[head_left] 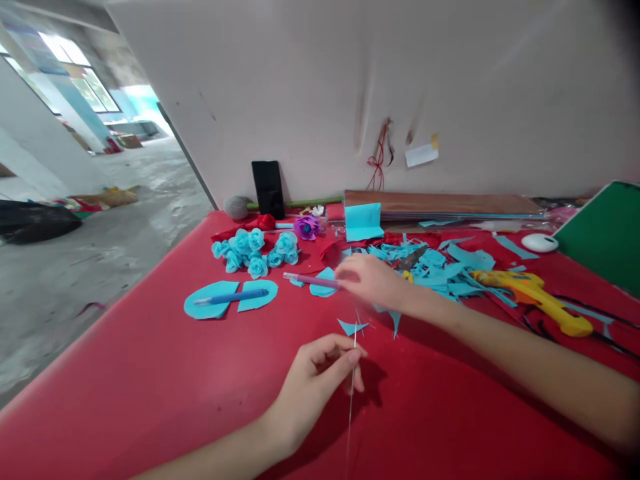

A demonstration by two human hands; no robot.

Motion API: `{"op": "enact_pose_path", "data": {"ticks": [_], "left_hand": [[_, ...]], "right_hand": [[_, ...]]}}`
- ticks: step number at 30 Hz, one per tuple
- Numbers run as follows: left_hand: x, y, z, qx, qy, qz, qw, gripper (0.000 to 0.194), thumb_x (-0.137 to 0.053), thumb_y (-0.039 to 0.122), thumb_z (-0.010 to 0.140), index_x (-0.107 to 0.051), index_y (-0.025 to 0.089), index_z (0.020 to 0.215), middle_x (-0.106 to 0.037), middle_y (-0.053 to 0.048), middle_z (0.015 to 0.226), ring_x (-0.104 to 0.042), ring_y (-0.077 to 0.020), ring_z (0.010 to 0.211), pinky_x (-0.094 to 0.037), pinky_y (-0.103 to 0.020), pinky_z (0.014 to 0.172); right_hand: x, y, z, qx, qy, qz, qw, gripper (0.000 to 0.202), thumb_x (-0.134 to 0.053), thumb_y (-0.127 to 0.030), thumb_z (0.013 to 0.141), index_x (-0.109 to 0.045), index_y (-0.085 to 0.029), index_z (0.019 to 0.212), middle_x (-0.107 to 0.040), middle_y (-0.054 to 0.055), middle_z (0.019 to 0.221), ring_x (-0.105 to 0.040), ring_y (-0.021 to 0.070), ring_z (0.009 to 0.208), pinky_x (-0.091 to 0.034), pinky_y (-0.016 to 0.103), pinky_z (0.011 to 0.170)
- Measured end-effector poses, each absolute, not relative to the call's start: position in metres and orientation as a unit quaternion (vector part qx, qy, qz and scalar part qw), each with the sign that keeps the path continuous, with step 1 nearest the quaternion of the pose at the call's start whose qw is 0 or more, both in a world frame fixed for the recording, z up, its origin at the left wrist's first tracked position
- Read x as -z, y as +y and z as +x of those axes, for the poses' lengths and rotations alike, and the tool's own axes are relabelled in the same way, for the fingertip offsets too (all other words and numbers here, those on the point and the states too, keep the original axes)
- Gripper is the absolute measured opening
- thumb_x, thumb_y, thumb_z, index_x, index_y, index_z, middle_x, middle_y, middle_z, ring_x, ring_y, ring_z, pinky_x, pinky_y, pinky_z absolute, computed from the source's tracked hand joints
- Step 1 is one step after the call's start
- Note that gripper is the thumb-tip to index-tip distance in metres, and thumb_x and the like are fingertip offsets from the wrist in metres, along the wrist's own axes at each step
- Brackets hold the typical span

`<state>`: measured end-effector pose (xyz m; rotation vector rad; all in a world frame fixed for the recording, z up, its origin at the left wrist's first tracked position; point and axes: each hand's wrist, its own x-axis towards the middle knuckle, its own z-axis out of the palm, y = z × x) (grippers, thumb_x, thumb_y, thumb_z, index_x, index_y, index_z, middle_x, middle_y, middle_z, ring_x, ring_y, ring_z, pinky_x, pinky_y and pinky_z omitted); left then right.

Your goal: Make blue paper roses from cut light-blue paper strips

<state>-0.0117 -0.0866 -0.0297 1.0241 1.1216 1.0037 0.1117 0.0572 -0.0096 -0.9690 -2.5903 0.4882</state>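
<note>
My left hand (320, 370) pinches a thin, straight wire (352, 387) between thumb and forefinger, low over the red tabletop. Farther back, my right hand (373, 281) has its fingers closed at the right end of a purple pen (316, 281); that end is hidden, and the fingertips are slightly blurred. Under this pen are cut light-blue paper pieces (325, 288). A blue pen (233, 297) lies across two more rounded blue paper pieces (206, 305) on the left. Between my hands is a small pointed blue scrap (350, 327).
Blue paper roses (257, 257) cluster behind the pens, beside a purple flower (307, 227). Blue scraps (450, 270) heap at the right, with scissors (414, 259) among them. A yellow glue gun (540, 297) lies farther right. A black phone (268, 189) leans against the wall.
</note>
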Motion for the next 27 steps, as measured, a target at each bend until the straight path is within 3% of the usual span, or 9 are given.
{"op": "enact_pose_path", "data": {"ticks": [5,16,22,27], "left_hand": [[0.032,-0.084,-0.014,-0.437,0.476,0.437,0.626,0.023,-0.057,0.035,0.079,-0.061,0.013,0.071,-0.058,0.002,0.052,-0.048,-0.0080,0.051,-0.039,-0.021,0.059],[0.039,-0.079,-0.016,-0.464,0.461,0.395,0.645,0.027,-0.051,0.035,0.082,-0.061,0.013,0.070,-0.057,0.000,0.048,-0.047,-0.0082,0.047,-0.037,-0.022,0.054],[0.038,-0.079,-0.016,-0.465,0.458,0.393,0.648,0.023,-0.054,0.032,0.080,-0.063,0.013,0.071,-0.059,-0.001,0.051,-0.050,-0.0089,0.048,-0.040,-0.022,0.054],[0.039,-0.080,-0.019,-0.505,0.474,0.393,0.604,0.017,-0.059,0.030,0.077,-0.065,0.015,0.075,-0.059,-0.001,0.068,-0.052,-0.0089,0.062,-0.043,-0.021,0.060]], "right_hand": [[0.021,0.069,0.079,-0.117,-0.934,-0.308,0.136,0.025,-0.049,-0.031,0.086,-0.056,-0.013,0.102,-0.057,0.007,0.104,-0.056,0.0168,0.093,-0.047,0.038,0.081],[0.029,0.077,0.047,-0.131,-0.944,-0.271,0.135,0.024,-0.049,-0.030,0.086,-0.056,-0.013,0.102,-0.058,0.006,0.103,-0.056,0.0164,0.092,-0.047,0.037,0.079],[0.022,0.074,0.049,-0.183,-0.924,-0.300,0.153,0.023,-0.049,-0.031,0.086,-0.057,-0.013,0.098,-0.059,0.006,0.099,-0.057,0.0156,0.089,-0.047,0.037,0.079],[0.017,0.063,0.057,-0.282,-0.886,-0.309,0.198,0.017,-0.053,-0.027,0.083,-0.060,-0.012,0.081,-0.061,0.002,0.083,-0.057,0.0129,0.078,-0.045,0.032,0.074]]}}
